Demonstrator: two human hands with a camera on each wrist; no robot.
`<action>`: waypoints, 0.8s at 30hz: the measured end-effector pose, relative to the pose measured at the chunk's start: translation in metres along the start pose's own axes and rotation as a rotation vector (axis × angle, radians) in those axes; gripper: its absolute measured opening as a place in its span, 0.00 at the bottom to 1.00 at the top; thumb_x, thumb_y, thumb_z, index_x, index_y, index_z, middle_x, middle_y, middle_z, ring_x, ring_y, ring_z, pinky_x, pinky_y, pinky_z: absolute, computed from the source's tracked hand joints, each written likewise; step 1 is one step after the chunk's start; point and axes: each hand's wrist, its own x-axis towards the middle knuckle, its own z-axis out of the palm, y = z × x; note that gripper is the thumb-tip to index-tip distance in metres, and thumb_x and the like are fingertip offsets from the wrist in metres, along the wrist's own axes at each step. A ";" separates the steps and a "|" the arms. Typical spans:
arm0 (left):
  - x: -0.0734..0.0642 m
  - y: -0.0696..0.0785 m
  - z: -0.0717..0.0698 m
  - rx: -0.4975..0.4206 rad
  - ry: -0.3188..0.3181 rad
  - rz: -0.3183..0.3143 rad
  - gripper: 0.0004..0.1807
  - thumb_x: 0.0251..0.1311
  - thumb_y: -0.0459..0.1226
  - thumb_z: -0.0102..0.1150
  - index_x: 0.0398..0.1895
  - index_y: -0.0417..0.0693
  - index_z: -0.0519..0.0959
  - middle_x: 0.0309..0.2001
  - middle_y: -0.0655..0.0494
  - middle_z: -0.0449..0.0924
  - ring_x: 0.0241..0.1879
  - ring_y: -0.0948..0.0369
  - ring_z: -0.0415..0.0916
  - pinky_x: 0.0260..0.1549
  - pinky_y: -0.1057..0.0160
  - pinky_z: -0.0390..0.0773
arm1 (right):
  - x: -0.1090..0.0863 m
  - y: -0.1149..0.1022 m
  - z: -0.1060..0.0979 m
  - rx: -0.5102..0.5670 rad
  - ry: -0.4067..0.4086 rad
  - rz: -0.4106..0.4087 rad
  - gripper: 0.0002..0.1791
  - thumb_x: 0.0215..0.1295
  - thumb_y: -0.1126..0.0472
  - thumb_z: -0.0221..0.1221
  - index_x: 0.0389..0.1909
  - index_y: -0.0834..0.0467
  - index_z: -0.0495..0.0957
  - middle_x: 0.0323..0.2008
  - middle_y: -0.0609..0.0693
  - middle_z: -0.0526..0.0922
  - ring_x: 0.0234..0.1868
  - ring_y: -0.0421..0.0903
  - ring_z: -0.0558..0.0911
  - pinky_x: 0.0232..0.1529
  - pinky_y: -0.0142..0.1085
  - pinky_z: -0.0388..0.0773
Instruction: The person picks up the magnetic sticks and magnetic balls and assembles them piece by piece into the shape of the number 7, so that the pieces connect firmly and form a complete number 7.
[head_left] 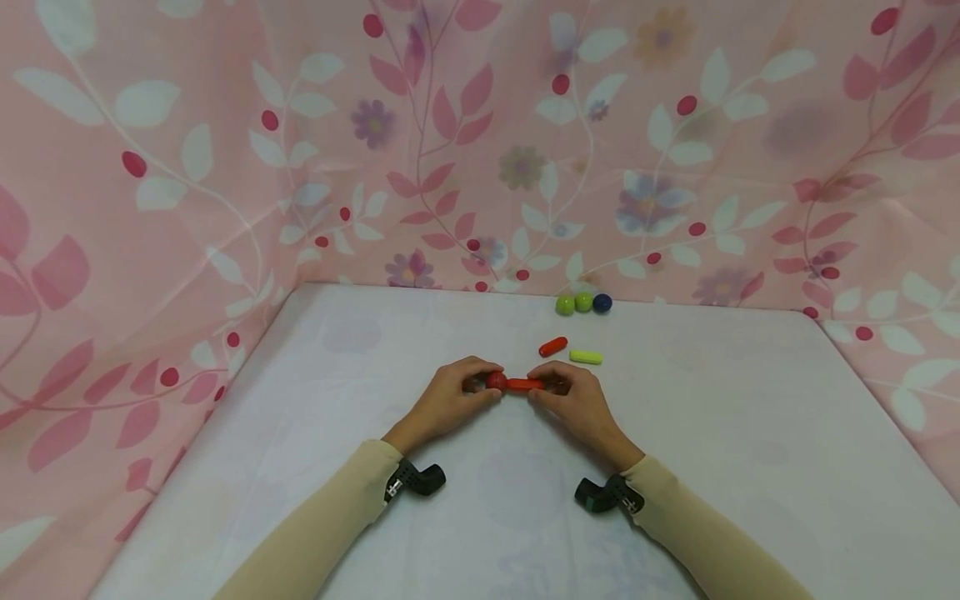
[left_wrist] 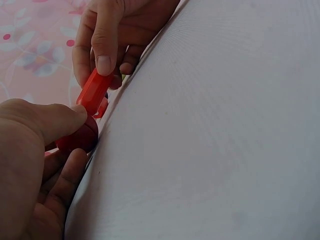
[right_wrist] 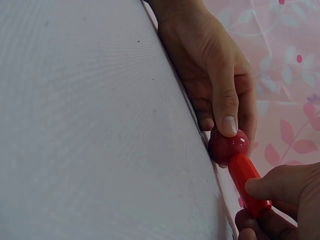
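Note:
Over the middle of the table, the left hand (head_left: 454, 395) pinches a dark red ball (head_left: 496, 381) between thumb and fingers. From the other side the right hand (head_left: 583, 407) grips a red faceted stick (head_left: 522, 385) near its right end. In the right wrist view the free end of the stick (right_wrist: 242, 169) meets the ball (right_wrist: 228, 147). Whether the two are joined or only touching, I cannot tell. The thumb and fingers cover parts of both pieces. A second red stick (head_left: 553, 347) and a yellow-green stick (head_left: 586, 357) lie just beyond the right hand.
Two green balls (head_left: 566, 305) and a dark blue ball (head_left: 602, 303) sit in a row by the table's far edge. Behind them hangs a pink floral cloth (head_left: 465, 167). A white cloth (head_left: 712, 417) covers the table.

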 end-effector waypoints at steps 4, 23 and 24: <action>0.000 0.000 0.000 -0.004 -0.003 -0.013 0.20 0.67 0.37 0.70 0.60 0.43 0.83 0.52 0.60 0.83 0.45 0.62 0.80 0.47 0.60 0.80 | 0.000 0.000 -0.001 0.002 0.008 0.007 0.13 0.63 0.71 0.70 0.49 0.60 0.86 0.44 0.49 0.87 0.43 0.48 0.83 0.46 0.36 0.80; 0.001 0.000 0.000 -0.015 0.004 0.004 0.19 0.66 0.36 0.71 0.59 0.40 0.83 0.51 0.58 0.83 0.44 0.62 0.81 0.46 0.61 0.80 | -0.007 -0.030 -0.003 0.012 0.021 0.005 0.14 0.64 0.78 0.61 0.50 0.70 0.83 0.48 0.63 0.85 0.51 0.61 0.82 0.51 0.45 0.78; 0.001 0.000 0.000 -0.017 0.003 0.003 0.19 0.66 0.36 0.71 0.59 0.40 0.83 0.51 0.58 0.83 0.44 0.62 0.81 0.46 0.61 0.80 | -0.006 -0.026 -0.002 0.007 0.025 0.000 0.14 0.64 0.78 0.62 0.50 0.69 0.83 0.48 0.62 0.85 0.51 0.60 0.82 0.51 0.44 0.78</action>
